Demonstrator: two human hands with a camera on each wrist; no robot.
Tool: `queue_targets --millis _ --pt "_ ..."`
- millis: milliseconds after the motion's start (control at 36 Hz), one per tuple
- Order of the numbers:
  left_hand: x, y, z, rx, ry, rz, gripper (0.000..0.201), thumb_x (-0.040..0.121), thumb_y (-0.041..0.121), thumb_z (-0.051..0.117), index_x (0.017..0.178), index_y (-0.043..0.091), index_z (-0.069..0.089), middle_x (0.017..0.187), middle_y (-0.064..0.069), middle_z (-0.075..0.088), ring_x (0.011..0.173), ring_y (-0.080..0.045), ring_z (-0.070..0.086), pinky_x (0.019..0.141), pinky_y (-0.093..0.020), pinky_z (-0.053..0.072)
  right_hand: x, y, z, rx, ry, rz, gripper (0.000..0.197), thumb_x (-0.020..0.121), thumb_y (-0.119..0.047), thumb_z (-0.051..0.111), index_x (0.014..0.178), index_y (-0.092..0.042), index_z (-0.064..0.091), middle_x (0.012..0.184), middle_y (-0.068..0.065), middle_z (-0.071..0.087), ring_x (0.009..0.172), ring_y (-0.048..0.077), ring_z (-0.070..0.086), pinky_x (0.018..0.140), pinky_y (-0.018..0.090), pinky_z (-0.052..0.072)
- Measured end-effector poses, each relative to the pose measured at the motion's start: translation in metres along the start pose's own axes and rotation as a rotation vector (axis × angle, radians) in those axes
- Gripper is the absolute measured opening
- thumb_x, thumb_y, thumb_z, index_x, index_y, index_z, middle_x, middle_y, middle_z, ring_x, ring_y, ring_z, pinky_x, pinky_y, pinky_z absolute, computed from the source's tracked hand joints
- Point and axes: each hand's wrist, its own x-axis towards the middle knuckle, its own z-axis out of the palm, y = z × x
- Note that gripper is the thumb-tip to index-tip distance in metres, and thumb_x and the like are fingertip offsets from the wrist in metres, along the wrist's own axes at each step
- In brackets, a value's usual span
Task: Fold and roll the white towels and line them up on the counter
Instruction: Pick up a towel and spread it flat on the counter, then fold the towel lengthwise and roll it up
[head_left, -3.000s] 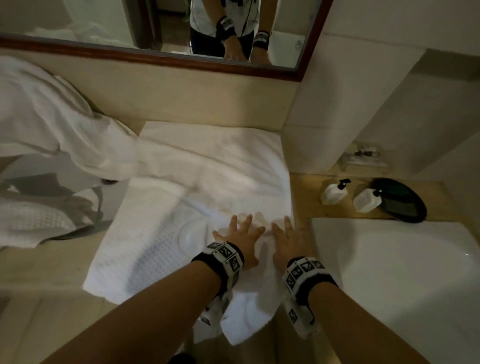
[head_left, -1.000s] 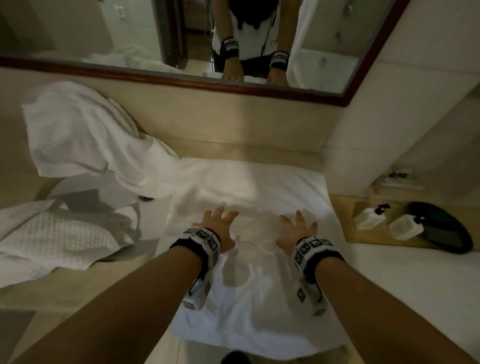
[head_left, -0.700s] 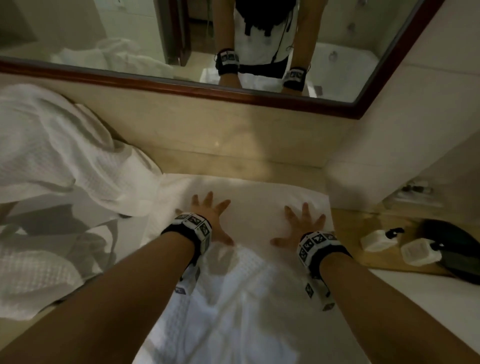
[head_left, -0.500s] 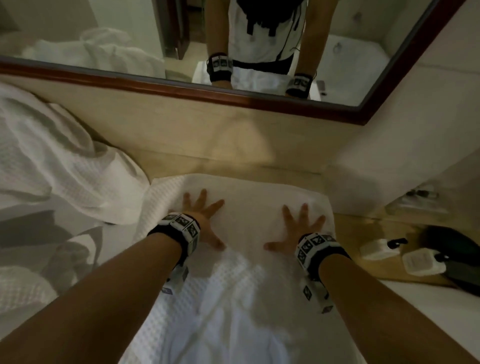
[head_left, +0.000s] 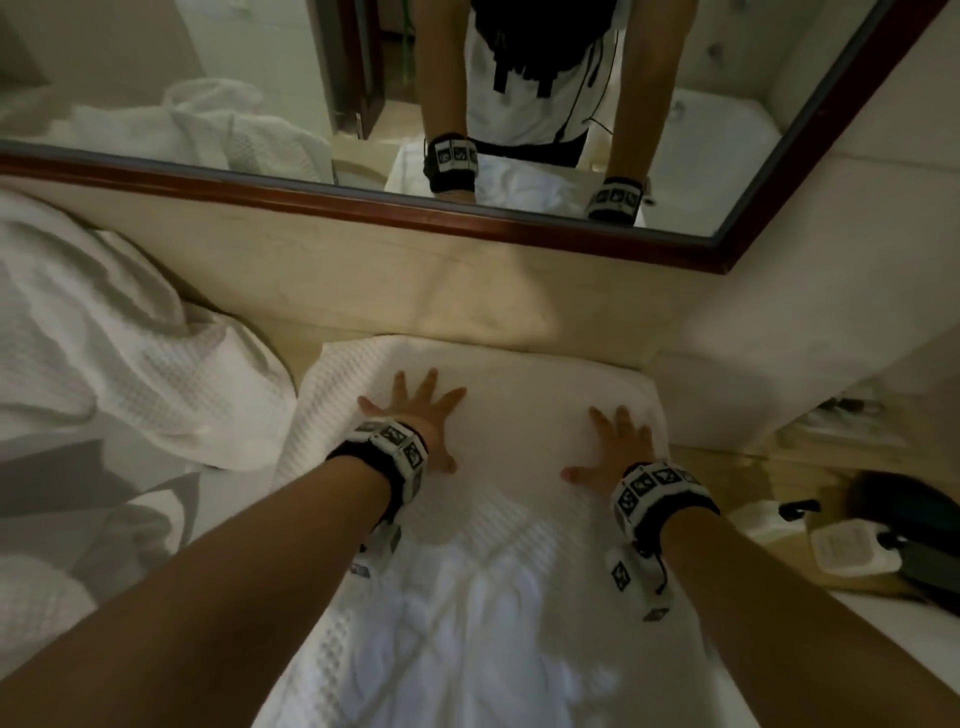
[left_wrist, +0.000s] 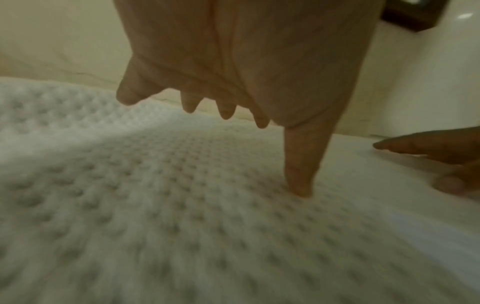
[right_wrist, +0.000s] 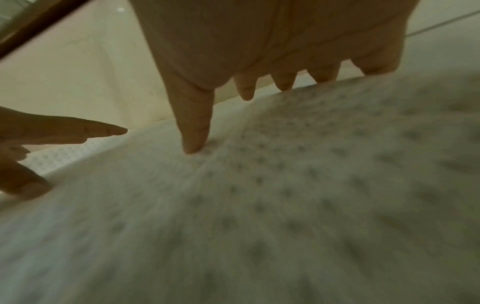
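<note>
A white waffle-weave towel (head_left: 519, 426) lies spread on the counter in front of me, its far edge near the wall under the mirror. My left hand (head_left: 415, 415) presses flat on its far left part, fingers spread and straight. My right hand (head_left: 618, 441) presses flat on its far right part, fingers also spread. In the left wrist view the left hand (left_wrist: 233, 92) has its thumb tip down on the towel (left_wrist: 155, 205). In the right wrist view the right hand (right_wrist: 259, 72) likewise lies on the towel (right_wrist: 285, 205).
A crumpled pile of more white towels (head_left: 104, 353) lies at the left. Two white pump bottles (head_left: 852, 551) and a dark round dish (head_left: 914, 509) stand at the right on the counter. A framed mirror (head_left: 363, 202) runs along the back wall; a wall block (head_left: 779, 364) rises at the right.
Both hands slid away from me across the towel, from near its front to its far part, spreading apart as they went. The towel now lies flatter under them.
</note>
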Motion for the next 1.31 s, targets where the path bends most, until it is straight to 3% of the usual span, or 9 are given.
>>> queue_targets --millis 361,500,583,722,806,889,1083,1167,1306 --pt "-0.088 0.076 0.085 0.078 -0.022 0.309 0.092 0.081 0.050 0.068 0.149 0.044 0.006 0.160 0.008 -0.013 0.147 -0.030 -0.006 0.111 -0.067 0.014 -0.113 0.058 0.075 0.238 0.083 0.341 0.109 0.083 -0.061 0.056 0.150 -0.009 -0.014 0.158 0.011 -0.013 0.147 0.030 -0.001 0.119 0.040 0.013" --pt "-0.120 0.093 0.121 0.092 -0.050 0.364 0.085 0.085 0.042 0.065 0.149 0.044 0.008 0.160 0.008 -0.015 0.147 -0.028 -0.011 0.110 -0.068 0.008 -0.145 0.083 0.102 0.295 0.033 0.433 0.102 0.077 -0.073 0.053 0.148 -0.008 0.021 0.155 0.013 0.025 0.139 0.033 0.029 0.113 0.043 0.027" --pt "-0.133 0.098 0.130 0.112 -0.041 0.399 0.087 0.083 0.044 0.066 0.148 0.044 0.009 0.160 0.009 -0.013 0.147 -0.028 -0.010 0.109 -0.069 0.008 -0.159 0.090 0.113 0.307 0.041 0.416 0.101 0.075 -0.072 0.056 0.148 -0.011 0.022 0.147 0.014 0.039 0.130 0.035 0.042 0.105 0.043 0.038" --pt "-0.157 0.103 0.135 0.152 0.079 0.398 0.067 0.083 0.037 0.066 0.142 0.034 0.033 0.143 -0.005 0.031 0.130 -0.031 0.032 0.099 -0.051 0.039 -0.187 0.091 0.122 0.221 0.091 0.424 0.081 0.082 -0.061 0.058 0.141 -0.010 0.035 0.136 0.015 0.047 0.120 0.032 0.051 0.094 0.034 0.044" --pt "-0.163 0.099 0.135 0.135 0.013 0.372 0.063 0.086 0.033 0.065 0.142 0.030 0.037 0.131 -0.008 0.050 0.118 -0.030 0.050 0.095 -0.044 0.047 -0.194 0.091 0.126 0.196 0.076 0.390 0.064 0.087 -0.053 0.057 0.131 -0.008 0.047 0.131 0.014 0.054 0.115 0.029 0.055 0.089 0.029 0.046" --pt "-0.165 0.085 0.143 0.021 -0.092 0.340 0.078 0.087 0.040 0.063 0.149 0.041 0.016 0.138 -0.008 0.046 0.123 -0.031 0.048 0.098 -0.042 0.046 -0.206 0.094 0.134 0.245 0.035 0.377 0.063 0.090 -0.047 0.055 0.139 -0.008 0.041 0.133 0.013 0.055 0.115 0.029 0.055 0.081 0.026 0.041" --pt "-0.167 0.068 0.149 -0.186 -0.160 0.314 0.073 0.094 0.035 0.051 0.152 0.038 0.007 0.154 -0.010 0.025 0.136 -0.032 0.035 0.109 -0.041 0.036 -0.231 0.072 0.127 0.295 0.105 0.203 0.049 0.093 -0.042 0.049 0.137 -0.020 0.045 0.133 0.008 0.055 0.115 0.027 0.055 0.094 0.031 0.044" --pt "-0.165 0.058 0.139 -0.338 -0.179 0.287 0.066 0.098 0.020 0.043 0.153 0.034 0.009 0.153 -0.011 0.030 0.134 -0.030 0.040 0.108 -0.036 0.036 -0.242 0.031 0.103 0.313 0.091 0.088 0.050 0.096 -0.035 0.048 0.142 -0.016 0.040 0.144 0.009 0.044 0.130 0.027 0.043 0.106 0.034 0.034" --pt "-0.178 0.016 0.118 -0.498 -0.113 0.210 0.053 0.101 0.021 0.036 0.152 0.027 0.020 0.150 -0.009 0.037 0.131 -0.027 0.044 0.105 -0.034 0.037 -0.250 -0.059 0.072 0.289 0.108 -0.139 0.047 0.099 -0.031 0.045 0.141 -0.012 0.042 0.147 0.008 0.041 0.138 0.027 0.034 0.115 0.035 0.024"
